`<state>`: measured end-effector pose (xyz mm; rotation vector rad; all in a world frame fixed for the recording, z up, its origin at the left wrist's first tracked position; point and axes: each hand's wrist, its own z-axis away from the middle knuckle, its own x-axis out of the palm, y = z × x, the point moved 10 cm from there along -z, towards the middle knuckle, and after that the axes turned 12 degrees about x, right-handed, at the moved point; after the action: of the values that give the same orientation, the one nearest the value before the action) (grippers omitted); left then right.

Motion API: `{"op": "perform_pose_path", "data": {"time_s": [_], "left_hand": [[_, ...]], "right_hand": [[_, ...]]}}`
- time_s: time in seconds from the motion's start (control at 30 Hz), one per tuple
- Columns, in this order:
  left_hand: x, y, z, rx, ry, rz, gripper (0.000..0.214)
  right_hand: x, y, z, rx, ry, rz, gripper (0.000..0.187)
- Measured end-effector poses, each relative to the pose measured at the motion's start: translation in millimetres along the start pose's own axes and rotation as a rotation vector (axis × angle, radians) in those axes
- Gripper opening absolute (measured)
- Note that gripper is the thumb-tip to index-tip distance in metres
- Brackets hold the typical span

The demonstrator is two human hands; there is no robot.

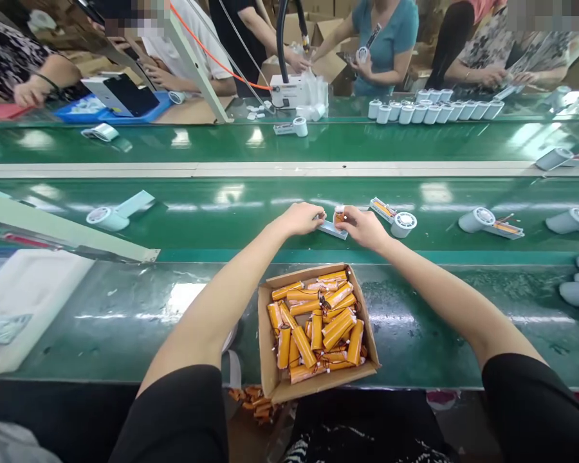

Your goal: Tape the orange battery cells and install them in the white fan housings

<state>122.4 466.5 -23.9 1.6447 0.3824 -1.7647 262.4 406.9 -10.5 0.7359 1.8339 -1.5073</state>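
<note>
I have my left hand's (303, 220) fingers clamped on a pale casing (336, 229), my right hand's (364, 226) on an orange-and-white piece (339, 217); two neighbouring units (404, 224) already carry orange, and the carton (318, 387) remains heaped.

Scene is brightly lit from overhead; white glare is reflected off green belt (251, 235) and tabletop (424, 354); outer edges are stretched, top patches are pixelated, fine detail is softened
</note>
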Motion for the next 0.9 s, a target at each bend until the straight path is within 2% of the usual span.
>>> {"op": "perform_pose_path", "data": {"time_s": [0.1, 0.17, 0.27, 0.37, 0.47, 0.53, 0.6, 0.67, 0.73, 0.77, 0.83, 0.87, 0.9], "left_hand": [[2.1, 4.6, -4.5, -0.038, 0.032, 0.007, 0.027], [1.1, 9.0, -7.2, -0.054, 0.054, 0.012, 0.027], [-3.6, 13.1, -9.1, -0.072, 0.075, 0.025, 0.026], [-8.3, 13.9, -7.4, -0.083, 0.085, 0.055, 0.028], [-10.7, 18.1, -6.6, -0.079, 0.099, 0.094, 0.041], [-13.5, 25.8, -8.6, -0.067, 0.113, 0.114, 0.048], [-20.0, 38.3, -9.8, -0.047, 0.137, 0.131, 0.047], [-30.3, 52.5, -2.0, -0.021, 0.182, 0.146, 0.039], [-38.7, 60.7, 25.5, -0.006, 0.241, 0.163, 0.041], [-39.3, 59.8, 49.1, -0.011, 0.269, 0.173, 0.046], [-32.0, 47.9, 117.2, -0.040, 0.333, 0.204, 0.053], [-23.4, 38.6, 159.8, -0.067, 0.360, 0.219, 0.054], [-14.3, 29.9, 206.4, -0.090, 0.407, 0.238, 0.052]], "right_hand": [[8.8, -9.7, 5.2, -0.022, -0.135, 0.216, 0.025], [11.8, -9.7, 7.3, 0.027, -0.221, 0.384, 0.032], [9.7, -8.8, 7.4, 0.107, -0.274, 0.555, 0.043], [18.3, -19.0, 6.7, 0.078, -0.318, 0.610, 0.045], [31.8, -31.9, 3.4, 0.043, -0.357, 0.639, 0.045], [33.7, -41.1, -0.4, 0.031, -0.366, 0.635, 0.046], [25.1, -48.7, -0.2, 0.023, -0.357, 0.607, 0.044], [6.5, -51.8, 12.3, 0.011, -0.319, 0.560, 0.040], [-15.6, -44.5, 45.8, 0.003, -0.266, 0.514, 0.040], [-25.7, -35.8, 71.1, 0.011, -0.241, 0.483, 0.041], [-42.4, -8.6, 135.2, 0.063, -0.208, 0.398, 0.039], [-53.5, 7.3, 170.0, 0.112, -0.167, 0.258, 0.037], [-63.0, 25.5, 204.9, 0.173, -0.135, 0.139, 0.043]]}}
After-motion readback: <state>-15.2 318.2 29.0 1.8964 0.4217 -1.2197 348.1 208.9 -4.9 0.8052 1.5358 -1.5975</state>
